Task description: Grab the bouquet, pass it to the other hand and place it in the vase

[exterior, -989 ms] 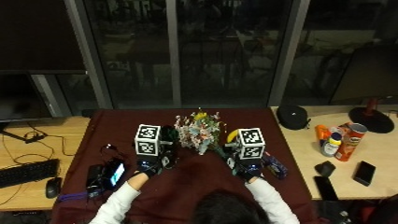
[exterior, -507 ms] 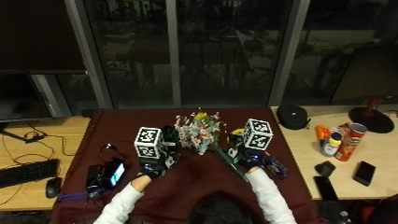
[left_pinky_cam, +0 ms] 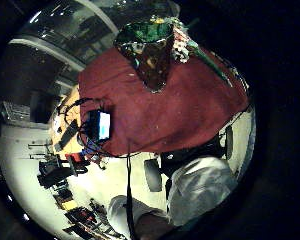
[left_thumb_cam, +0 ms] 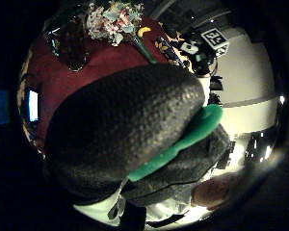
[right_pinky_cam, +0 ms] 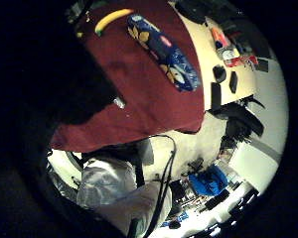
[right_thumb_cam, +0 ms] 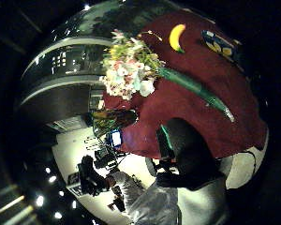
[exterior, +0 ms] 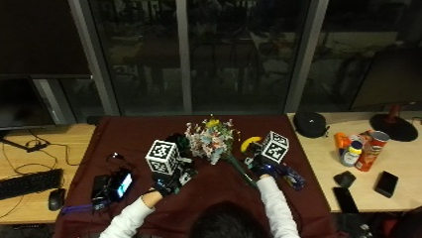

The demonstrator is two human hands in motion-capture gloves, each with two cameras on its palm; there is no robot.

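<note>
Bench [exterior: 131, 134] w/ red cloth. Bouquet [exterior: 212, 141] lies mid-bench, beside vase [left_pinky_cam: 147, 55]. Left hand [exterior: 170, 174] fingers curled, gripping nothing. Right hand [exterior: 265, 163] at stem end; can't tell its fingers.

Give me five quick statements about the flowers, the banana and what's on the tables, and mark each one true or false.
1. The bouquet of pink, white and yellow flowers with long green stems is above the dark red tablecloth. True.
2. The yellow banana lies on the wooden side table. False: it lies on the dark red tablecloth, beside the bouquet.
3. A red cylindrical snack can stands upright on the light wooden table at the person's right. True.
4. The bouquet's stems stand in the vase. False: the stems slant down toward the right hand, outside any vase.
5. A black keyboard lies on the red cloth. False: it lies on the wooden desk at the left.
</note>
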